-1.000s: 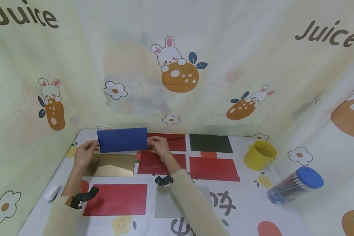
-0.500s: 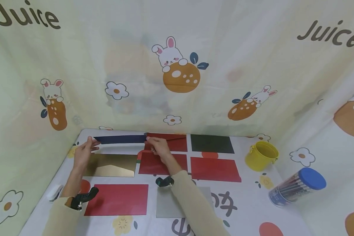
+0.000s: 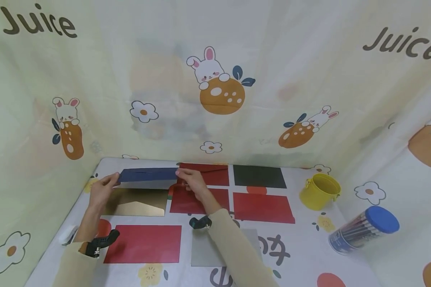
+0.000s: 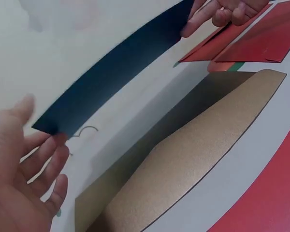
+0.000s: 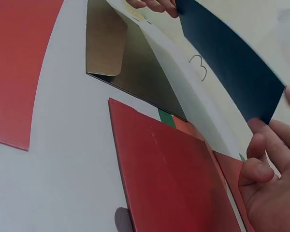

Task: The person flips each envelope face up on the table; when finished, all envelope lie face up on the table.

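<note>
A blue envelope is held raised at the back left of the table, tilted so that it looks like a narrow band in the head view. My left hand pinches its left end. At the other end, the thumb and fingers of my right hand grip the corner; the right wrist view shows those fingers under the edge. A gold envelope lies just in front, with the blue one's shadow over part of it. Dark red envelopes lie beneath and beside my right hand.
More envelopes lie flat in rows: dark green, bright red, pinkish red and grey, the last partly under my right sleeve. A yellow bucket and a blue-lidded pencil tub stand at right. A white stapler-like object sits at left.
The blue envelope went from showing its broad face to lying tipped nearly edge-on, then turned slightly so a line along it shows. Both hands kept hold of its ends; the left one shifted its fingers.
</note>
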{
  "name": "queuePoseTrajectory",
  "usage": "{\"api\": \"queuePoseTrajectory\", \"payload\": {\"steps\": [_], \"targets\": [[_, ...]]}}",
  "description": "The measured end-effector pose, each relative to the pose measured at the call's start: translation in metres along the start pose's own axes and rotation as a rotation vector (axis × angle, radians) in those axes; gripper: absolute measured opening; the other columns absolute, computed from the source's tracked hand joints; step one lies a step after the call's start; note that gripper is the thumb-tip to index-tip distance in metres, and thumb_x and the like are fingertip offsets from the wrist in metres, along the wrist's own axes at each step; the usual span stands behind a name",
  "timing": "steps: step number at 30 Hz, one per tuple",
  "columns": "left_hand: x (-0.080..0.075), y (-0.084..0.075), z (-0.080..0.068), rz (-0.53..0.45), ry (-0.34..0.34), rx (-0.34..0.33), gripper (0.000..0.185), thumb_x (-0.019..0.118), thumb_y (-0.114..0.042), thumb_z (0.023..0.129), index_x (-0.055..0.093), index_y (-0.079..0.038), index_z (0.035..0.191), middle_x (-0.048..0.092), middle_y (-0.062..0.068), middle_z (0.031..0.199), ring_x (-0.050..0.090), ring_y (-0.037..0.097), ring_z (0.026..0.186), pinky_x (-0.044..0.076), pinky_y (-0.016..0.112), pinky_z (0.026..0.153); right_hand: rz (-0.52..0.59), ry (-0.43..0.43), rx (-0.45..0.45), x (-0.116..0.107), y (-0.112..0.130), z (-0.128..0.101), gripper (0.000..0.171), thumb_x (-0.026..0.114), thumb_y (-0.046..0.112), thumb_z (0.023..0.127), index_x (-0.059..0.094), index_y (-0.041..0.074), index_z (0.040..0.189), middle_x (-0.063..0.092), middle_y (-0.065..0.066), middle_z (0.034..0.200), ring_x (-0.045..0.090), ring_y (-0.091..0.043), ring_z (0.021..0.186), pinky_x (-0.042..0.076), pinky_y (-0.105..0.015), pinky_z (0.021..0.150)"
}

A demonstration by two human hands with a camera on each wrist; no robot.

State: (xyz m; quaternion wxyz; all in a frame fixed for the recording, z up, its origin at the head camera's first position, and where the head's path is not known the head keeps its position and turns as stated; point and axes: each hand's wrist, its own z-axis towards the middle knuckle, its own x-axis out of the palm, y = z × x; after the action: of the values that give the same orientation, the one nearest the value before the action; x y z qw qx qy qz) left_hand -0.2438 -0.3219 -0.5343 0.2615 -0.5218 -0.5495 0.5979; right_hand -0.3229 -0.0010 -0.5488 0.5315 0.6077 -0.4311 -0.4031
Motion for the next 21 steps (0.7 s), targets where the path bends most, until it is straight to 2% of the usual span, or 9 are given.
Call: {"api": "queuePoseTrajectory", "payload": {"steps": [4,7,10,14,18,21], "targets": [[-0.002,0.005,0.000,0.039,0.038,0.054,0.067,0.065,-0.047,0.096,0.050,-0.009,0.149,0.053,0.018,0.147,0.054,0.031,0.127,0.044,0.036,0.099,-0.013,0.056,-0.007,0.003,0.001,-0.001,0.047,0.071,0.024,0.094,0.061,0.017,0.140,0.068,-0.006,0.127,0.061,-0.022,0.081,0.044,-0.027,0.061],[-0.004,0.007,-0.001,0.062,0.080,0.108,0.068,0.071,-0.035,0.095,0.045,-0.008,0.151,0.049,0.021,0.150,0.052,0.037,0.131,0.045,0.024,0.089,0.005,0.065,-0.002,0.008,0.002,-0.001,0.052,0.069,0.014,0.095,0.055,0.015,0.144,0.065,-0.006,0.133,0.062,-0.017,0.078,0.043,-0.026,0.059],[-0.005,0.008,-0.002,0.102,0.126,0.157,0.073,0.074,-0.022,0.093,0.038,-0.007,0.155,0.043,0.025,0.153,0.049,0.042,0.132,0.043,0.013,0.079,0.039,0.047,-0.001,0.013,0.003,-0.001,0.054,0.069,0.007,0.093,0.050,0.011,0.144,0.064,-0.012,0.131,0.061,-0.013,0.072,0.043,-0.024,0.056],[-0.005,0.008,-0.001,0.152,0.149,0.187,0.076,0.073,-0.012,0.093,0.032,-0.005,0.157,0.038,0.027,0.155,0.049,0.045,0.131,0.042,0.008,0.073,0.041,0.010,-0.010,0.018,0.004,0.001,0.049,0.070,0.004,0.092,0.053,0.004,0.138,0.067,-0.016,0.119,0.065,-0.021,0.072,0.046,-0.024,0.055],[-0.003,0.012,0.004,0.231,0.091,0.199,0.073,0.072,-0.009,0.092,0.035,-0.002,0.155,0.041,0.029,0.152,0.054,0.044,0.125,0.046,0.012,0.069,-0.040,-0.021,-0.044,0.023,0.002,0.001,0.043,0.071,0.005,0.092,0.060,0.006,0.133,0.068,-0.009,0.098,0.066,-0.022,0.073,0.050,-0.026,0.057],[0.000,0.013,0.008,0.322,0.024,0.228,0.069,0.074,-0.006,0.089,0.041,0.006,0.149,0.045,0.034,0.144,0.059,0.047,0.118,0.053,0.025,0.074,-0.113,-0.018,-0.062,0.027,0.001,0.003,0.045,0.070,0.005,0.092,0.060,0.006,0.136,0.067,-0.008,0.095,0.067,-0.020,0.074,0.055,-0.033,0.062]]}}
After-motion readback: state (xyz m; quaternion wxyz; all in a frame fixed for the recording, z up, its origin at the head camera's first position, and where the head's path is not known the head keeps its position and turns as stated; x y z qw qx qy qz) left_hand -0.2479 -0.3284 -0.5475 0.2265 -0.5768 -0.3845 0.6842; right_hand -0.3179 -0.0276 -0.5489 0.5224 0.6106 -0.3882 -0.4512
